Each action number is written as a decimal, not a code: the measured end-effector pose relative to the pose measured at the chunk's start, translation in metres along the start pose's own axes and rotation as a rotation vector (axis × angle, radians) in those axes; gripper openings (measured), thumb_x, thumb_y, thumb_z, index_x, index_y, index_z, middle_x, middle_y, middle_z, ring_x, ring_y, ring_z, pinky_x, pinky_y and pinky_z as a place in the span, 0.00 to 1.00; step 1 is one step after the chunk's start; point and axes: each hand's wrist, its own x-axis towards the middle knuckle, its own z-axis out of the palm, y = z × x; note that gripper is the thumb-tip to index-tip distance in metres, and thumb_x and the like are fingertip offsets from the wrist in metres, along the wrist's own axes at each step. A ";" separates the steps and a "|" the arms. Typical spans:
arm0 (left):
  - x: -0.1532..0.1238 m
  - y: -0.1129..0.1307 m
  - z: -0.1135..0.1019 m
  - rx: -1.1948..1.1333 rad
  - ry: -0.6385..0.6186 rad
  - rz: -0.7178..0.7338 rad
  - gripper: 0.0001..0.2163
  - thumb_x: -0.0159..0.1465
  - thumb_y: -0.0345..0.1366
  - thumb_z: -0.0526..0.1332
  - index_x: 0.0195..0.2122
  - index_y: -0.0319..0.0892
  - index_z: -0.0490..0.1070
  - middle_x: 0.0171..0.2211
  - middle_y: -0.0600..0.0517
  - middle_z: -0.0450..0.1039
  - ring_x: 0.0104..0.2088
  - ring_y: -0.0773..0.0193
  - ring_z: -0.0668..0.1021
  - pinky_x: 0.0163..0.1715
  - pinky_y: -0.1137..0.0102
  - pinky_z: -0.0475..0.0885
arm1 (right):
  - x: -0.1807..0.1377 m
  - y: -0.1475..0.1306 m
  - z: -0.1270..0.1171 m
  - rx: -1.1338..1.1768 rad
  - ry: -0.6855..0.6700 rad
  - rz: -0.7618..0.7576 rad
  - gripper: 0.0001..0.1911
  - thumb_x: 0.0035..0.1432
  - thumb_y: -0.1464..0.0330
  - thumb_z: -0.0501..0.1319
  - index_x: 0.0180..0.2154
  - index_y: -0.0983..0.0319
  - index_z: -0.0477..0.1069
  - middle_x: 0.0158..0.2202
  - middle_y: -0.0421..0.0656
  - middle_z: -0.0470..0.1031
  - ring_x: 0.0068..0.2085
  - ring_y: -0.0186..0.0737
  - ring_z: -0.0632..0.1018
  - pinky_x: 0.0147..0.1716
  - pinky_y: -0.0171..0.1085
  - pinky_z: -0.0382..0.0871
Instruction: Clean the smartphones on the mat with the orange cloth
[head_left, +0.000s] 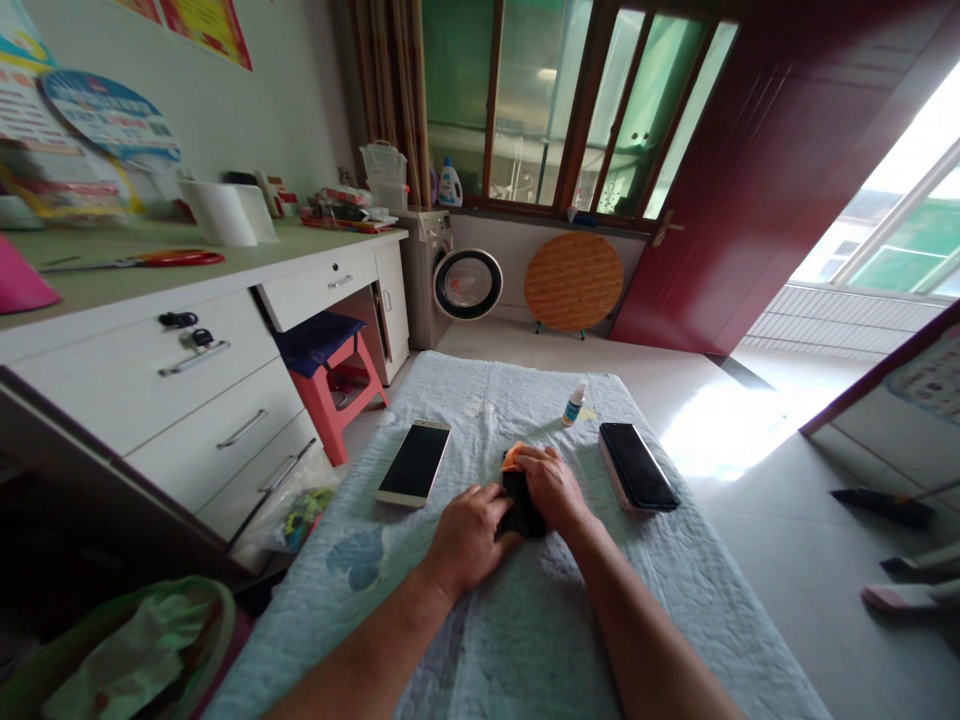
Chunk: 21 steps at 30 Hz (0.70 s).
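Observation:
A dark phone lies on the pale quilted cloth between my hands. My left hand grips its near left edge with closed fingers. My right hand presses an orange cloth onto the phone's far end, fingers curled over it. Most of the phone is hidden under the hands. A gold-framed phone lies screen up to the left, a black phone with a pink edge to the right. A small white bottle with a blue cap stands beyond.
A white desk with drawers runs along the left, a red stool under it. A washing machine and a round wooden tabletop stand at the far wall. A green bag sits at lower left. A dark red door stands open.

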 end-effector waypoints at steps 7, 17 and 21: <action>0.000 0.000 0.002 0.006 0.016 0.000 0.15 0.57 0.39 0.65 0.45 0.45 0.72 0.45 0.49 0.72 0.45 0.54 0.72 0.47 0.63 0.67 | -0.005 0.005 0.002 -0.042 0.021 0.079 0.16 0.60 0.76 0.50 0.39 0.60 0.76 0.43 0.43 0.76 0.42 0.39 0.70 0.46 0.36 0.57; 0.003 0.000 0.005 0.010 0.028 -0.023 0.16 0.58 0.40 0.65 0.47 0.45 0.72 0.46 0.49 0.72 0.45 0.53 0.73 0.48 0.62 0.67 | -0.006 -0.008 0.004 0.000 0.028 -0.007 0.16 0.61 0.76 0.51 0.37 0.58 0.76 0.43 0.39 0.76 0.38 0.38 0.70 0.41 0.35 0.60; 0.004 0.000 0.004 -0.003 0.022 -0.032 0.18 0.58 0.39 0.64 0.50 0.47 0.70 0.49 0.49 0.71 0.48 0.53 0.72 0.50 0.62 0.66 | -0.007 -0.012 0.005 0.041 0.027 -0.087 0.16 0.61 0.77 0.50 0.37 0.59 0.76 0.43 0.40 0.76 0.41 0.37 0.71 0.44 0.35 0.60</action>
